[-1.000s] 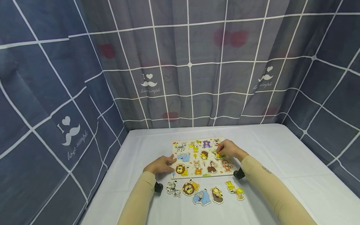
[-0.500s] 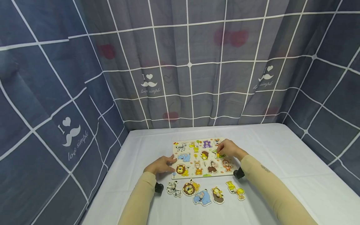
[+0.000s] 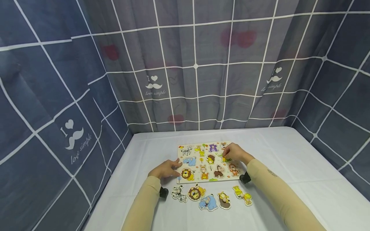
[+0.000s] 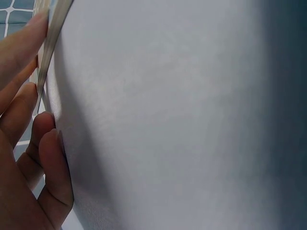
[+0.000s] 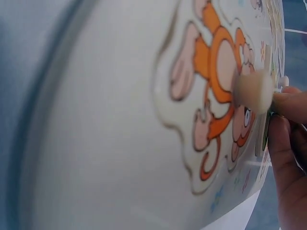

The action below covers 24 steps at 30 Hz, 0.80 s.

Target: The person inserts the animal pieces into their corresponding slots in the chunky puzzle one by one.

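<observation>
A wooden peg puzzle board [image 3: 197, 179] with animal pictures lies on the white table. My right hand [image 3: 235, 152] pinches a green-and-yellow puzzle piece [image 3: 226, 159] at the board's right side; the right wrist view catches the piece [image 5: 263, 112] edge-on, standing slightly proud of the board, thumb and finger at its knob. Nearer that camera, an orange monkey piece [image 5: 223, 72] with a wooden knob sits in the board. My left hand [image 3: 166, 169] rests at the board's left edge, its fingers loosely bent. In the left wrist view, those fingers [image 4: 21, 45] touch the board's edge [image 4: 53, 45].
In front of the board lie loose knobbed pieces: a zebra [image 3: 179, 194], a lion [image 3: 196, 193], an elephant [image 3: 208, 203], a hedgehog [image 3: 224, 200] and a giraffe [image 3: 242, 195]. A grey checked curtain [image 3: 185, 80] encloses the table [image 3: 268, 141] at the back and sides.
Both hands keep almost the same places. The right hand still pinches the green-and-yellow puzzle piece at the same spot on the board.
</observation>
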Each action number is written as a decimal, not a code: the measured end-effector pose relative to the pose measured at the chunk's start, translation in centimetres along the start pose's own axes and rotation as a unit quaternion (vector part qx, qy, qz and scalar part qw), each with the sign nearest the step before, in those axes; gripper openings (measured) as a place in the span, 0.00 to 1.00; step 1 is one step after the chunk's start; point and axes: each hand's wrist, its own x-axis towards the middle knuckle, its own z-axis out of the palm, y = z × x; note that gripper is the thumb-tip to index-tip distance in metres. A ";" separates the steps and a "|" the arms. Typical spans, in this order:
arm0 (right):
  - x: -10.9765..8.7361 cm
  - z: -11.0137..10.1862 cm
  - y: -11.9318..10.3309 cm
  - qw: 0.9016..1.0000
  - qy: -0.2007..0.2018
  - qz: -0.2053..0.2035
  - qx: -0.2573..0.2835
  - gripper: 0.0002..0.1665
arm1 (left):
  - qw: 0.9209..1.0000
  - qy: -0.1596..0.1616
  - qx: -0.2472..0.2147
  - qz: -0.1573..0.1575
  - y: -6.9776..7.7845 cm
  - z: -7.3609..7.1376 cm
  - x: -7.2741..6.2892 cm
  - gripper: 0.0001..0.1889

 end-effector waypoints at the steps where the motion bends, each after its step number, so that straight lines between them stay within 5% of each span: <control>1: 0.0 0.0 0.0 1.000 0.000 0.002 0.000 0.07 | 1.000 0.000 0.000 0.000 0.0 0.0 0.0 0.32; 24: -0.2 0.0 -0.1 1.000 -0.010 -0.004 -0.014 0.05 | 1.000 -0.003 -0.007 0.000 -0.1 -0.2 0.1 0.32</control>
